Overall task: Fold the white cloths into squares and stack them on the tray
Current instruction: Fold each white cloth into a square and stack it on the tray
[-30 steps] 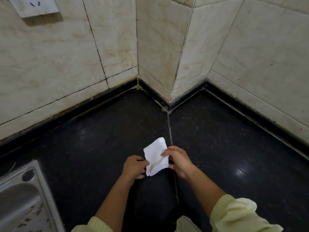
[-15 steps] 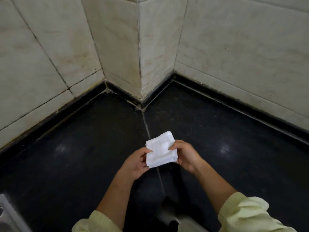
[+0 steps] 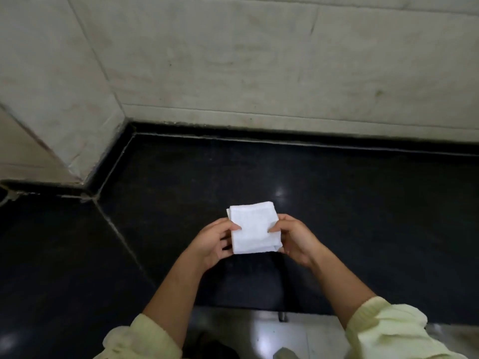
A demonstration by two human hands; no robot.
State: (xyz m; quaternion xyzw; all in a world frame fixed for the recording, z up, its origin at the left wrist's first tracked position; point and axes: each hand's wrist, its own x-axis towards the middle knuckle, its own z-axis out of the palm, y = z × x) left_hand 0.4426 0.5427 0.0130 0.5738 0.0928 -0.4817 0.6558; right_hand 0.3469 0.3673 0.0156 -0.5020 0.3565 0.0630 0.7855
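Cloth: white cloth (image 3: 252, 229), folded to a near-square; layered edges show at its upper-left and lower-right corners; it lies flat between both hands, lower centre of the frame, over the near part of the counter; whether it touches the counter cannot be told.
Left hand: left hand (image 3: 213, 242) at the cloth's left edge; thumb pressed on the top face, fingers curled beneath; it pinches the cloth.
Right hand: right hand (image 3: 296, 240) at the cloth's right edge; thumb on the top face, fingers curled under near the lower-right corner; it also pinches the cloth.
Counter: black glossy counter (image 3: 363, 218) across the middle band of the frame; a thin seam (image 3: 121, 237) runs diagonally through its left part; a light glint sits just above and right of the cloth.
Wall: pale marbled wall (image 3: 233, 60) over the upper half; a jutting corner at the upper left, a dark strip along its foot.
Sleeves: pale yellow – left sleeve (image 3: 140, 338) at the lower left, right sleeve (image 3: 388, 332) at the lower right; both forearms bare above them.
Floor: pale floor (image 3: 259, 335) at the bottom centre, below the counter's near edge – blurred.
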